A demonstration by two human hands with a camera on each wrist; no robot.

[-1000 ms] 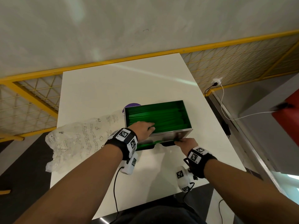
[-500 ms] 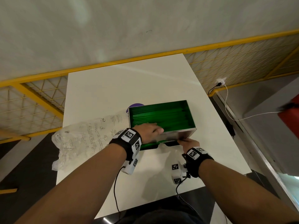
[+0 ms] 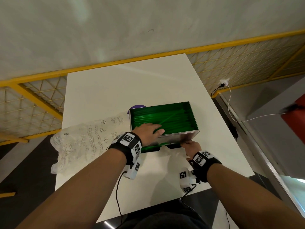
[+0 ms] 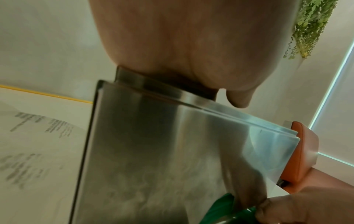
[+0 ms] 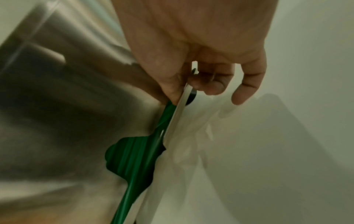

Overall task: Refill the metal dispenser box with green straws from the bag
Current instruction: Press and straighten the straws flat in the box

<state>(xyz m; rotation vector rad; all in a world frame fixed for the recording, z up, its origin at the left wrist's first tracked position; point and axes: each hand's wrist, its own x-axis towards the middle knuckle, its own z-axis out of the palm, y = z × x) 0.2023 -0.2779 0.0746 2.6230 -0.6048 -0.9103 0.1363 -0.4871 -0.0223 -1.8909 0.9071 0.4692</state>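
The metal dispenser box (image 3: 175, 139) stands open-topped on the white table (image 3: 132, 83), filled with green straws (image 3: 175, 120); one straw lies diagonally across the rest. My left hand (image 3: 157, 131) reaches over the near rim and lies flat on the straws, fingers straight. My right hand (image 3: 186, 143) pinches the box's low front tray lip (image 5: 184, 97) between thumb and fingers. More green straws (image 5: 132, 156) show in the tray opening. The crumpled clear plastic bag (image 3: 82, 142) lies flat left of the box. In the left wrist view my palm covers the rim above the steel front wall (image 4: 162, 151).
A purple round object (image 3: 137, 106) peeks out behind the box's left corner. A yellow mesh railing (image 3: 41, 96) runs behind and beside the table. A white cable (image 3: 231, 113) hangs at the right, near a red object (image 3: 297, 116). The bag overhangs the table's left edge.
My left hand has slid a little to the right over the straws. My right hand has stayed at the front tray lip. The head view has shifted slightly.
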